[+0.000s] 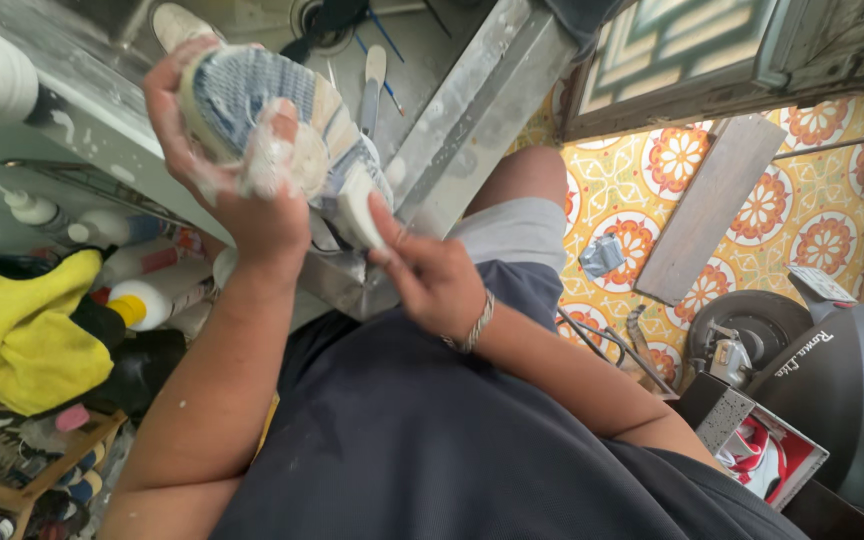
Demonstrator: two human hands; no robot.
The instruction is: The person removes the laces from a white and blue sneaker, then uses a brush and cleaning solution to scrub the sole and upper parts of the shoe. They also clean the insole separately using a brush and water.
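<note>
yellow cloth [14,335], wooden plank [712,205], patterned floor tiles [822,235]

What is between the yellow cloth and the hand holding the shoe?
In the head view, white squeeze bottles lie between the yellow cloth and the left hand holding the shoe.
</note>
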